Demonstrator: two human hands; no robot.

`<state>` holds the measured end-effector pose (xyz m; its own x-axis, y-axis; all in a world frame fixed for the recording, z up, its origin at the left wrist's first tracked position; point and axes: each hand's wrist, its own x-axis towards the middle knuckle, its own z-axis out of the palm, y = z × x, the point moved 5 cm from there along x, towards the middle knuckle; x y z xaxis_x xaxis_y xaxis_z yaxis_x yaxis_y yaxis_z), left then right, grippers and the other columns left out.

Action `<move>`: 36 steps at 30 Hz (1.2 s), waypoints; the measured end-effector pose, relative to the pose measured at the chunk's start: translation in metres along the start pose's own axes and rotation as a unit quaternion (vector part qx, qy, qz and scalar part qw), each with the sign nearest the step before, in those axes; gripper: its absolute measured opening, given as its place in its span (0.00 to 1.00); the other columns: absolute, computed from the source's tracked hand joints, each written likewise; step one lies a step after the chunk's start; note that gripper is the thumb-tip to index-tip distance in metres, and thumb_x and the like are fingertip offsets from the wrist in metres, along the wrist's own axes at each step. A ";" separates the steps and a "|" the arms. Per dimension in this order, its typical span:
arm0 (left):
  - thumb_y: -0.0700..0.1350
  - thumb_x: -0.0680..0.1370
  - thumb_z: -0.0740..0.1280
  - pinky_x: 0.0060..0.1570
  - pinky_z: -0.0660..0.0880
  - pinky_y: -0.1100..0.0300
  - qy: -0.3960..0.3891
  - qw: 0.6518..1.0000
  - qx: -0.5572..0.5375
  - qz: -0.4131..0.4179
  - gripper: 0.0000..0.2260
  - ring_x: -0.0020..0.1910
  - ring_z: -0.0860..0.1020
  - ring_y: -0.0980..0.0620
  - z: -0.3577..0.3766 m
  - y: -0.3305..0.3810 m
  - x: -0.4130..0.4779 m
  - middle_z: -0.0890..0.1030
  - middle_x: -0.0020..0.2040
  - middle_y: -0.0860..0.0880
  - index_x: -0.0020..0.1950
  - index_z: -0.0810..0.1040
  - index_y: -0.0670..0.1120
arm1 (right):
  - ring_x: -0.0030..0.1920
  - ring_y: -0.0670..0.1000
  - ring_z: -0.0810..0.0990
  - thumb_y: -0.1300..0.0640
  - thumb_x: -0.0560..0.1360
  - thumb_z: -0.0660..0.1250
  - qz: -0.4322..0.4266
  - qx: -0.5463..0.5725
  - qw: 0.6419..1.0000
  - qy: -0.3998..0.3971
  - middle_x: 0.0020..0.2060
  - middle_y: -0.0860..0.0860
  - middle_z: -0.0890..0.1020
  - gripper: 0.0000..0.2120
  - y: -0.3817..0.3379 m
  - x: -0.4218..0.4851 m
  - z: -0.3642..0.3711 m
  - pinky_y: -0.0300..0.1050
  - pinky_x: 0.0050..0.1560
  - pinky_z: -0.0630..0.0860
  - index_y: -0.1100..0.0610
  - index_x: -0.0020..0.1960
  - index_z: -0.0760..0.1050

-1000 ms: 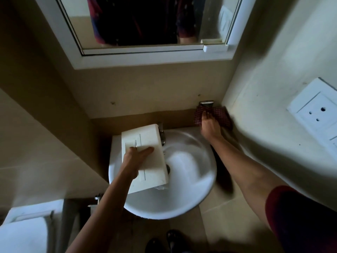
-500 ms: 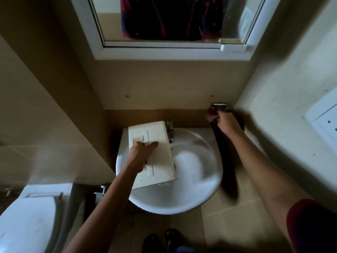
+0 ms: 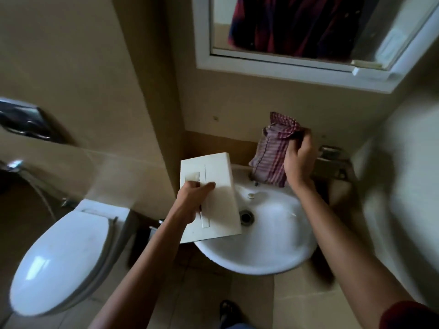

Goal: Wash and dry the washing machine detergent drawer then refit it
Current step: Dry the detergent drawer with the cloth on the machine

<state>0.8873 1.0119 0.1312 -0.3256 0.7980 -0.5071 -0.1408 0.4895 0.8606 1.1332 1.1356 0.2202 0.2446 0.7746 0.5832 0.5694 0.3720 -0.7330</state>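
Right now the white detergent drawer [image 3: 211, 195] sits across the left rim of the sink [image 3: 273, 255], its flat underside turned up, one corner reaching over the basin close to the drain [image 3: 246, 216]. The left hand [image 3: 191, 201] grips it at its near left edge, the thumb laid flat across the top face and the other fingers curled round the side; from where I stand I cannot see how far they reach underneath. The right hand [image 3: 299, 162] is raised over the back of the sink, fingers closed around a bunched red and white checked cloth [image 3: 270, 153], which hangs down from the fist in front of the wall. The cloth and the drawer are apart, with the back rim of the basin showing between them. To the left stands a toilet [image 3: 59, 257] with its lid down, and above the sink a white-framed mirror [image 3: 297, 65] hangs on the wall. A small metal fitting [image 3: 330, 151] is fixed to the wall just right of the raised hand.
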 end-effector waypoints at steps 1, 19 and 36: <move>0.46 0.74 0.72 0.47 0.79 0.47 0.012 1.000 -0.005 -0.001 0.12 0.47 0.82 0.43 -0.010 -0.001 -0.004 0.83 0.51 0.41 0.53 0.79 0.39 | 0.38 0.40 0.72 0.65 0.76 0.61 0.024 0.033 0.999 -0.013 0.42 0.55 0.80 0.08 -0.009 -0.008 0.008 0.28 0.37 0.64 0.66 0.51 0.76; 0.53 0.76 0.68 0.32 0.66 0.63 0.310 0.940 -0.144 -0.006 0.16 0.27 0.71 0.51 -0.365 -0.104 -0.209 0.72 0.29 0.49 0.43 0.78 0.39 | 0.37 0.50 0.75 0.57 0.73 0.66 0.296 0.234 0.869 -0.321 0.35 0.52 0.78 0.07 -0.229 -0.316 0.215 0.45 0.40 0.72 0.59 0.39 0.75; 0.48 0.80 0.64 0.42 0.67 0.59 0.577 0.761 -0.295 0.006 0.13 0.37 0.72 0.54 -0.679 -0.221 -0.394 0.75 0.45 0.46 0.57 0.73 0.39 | 0.51 0.55 0.80 0.58 0.78 0.60 0.195 0.305 0.683 -0.635 0.49 0.54 0.80 0.04 -0.561 -0.669 0.378 0.51 0.56 0.77 0.52 0.51 0.72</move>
<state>0.4118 0.3511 0.1729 -0.8871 -0.2057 -0.4133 -0.4161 -0.0313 0.9088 0.3534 0.6019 0.1093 -0.8134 0.5506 -0.1877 0.1274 -0.1462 -0.9810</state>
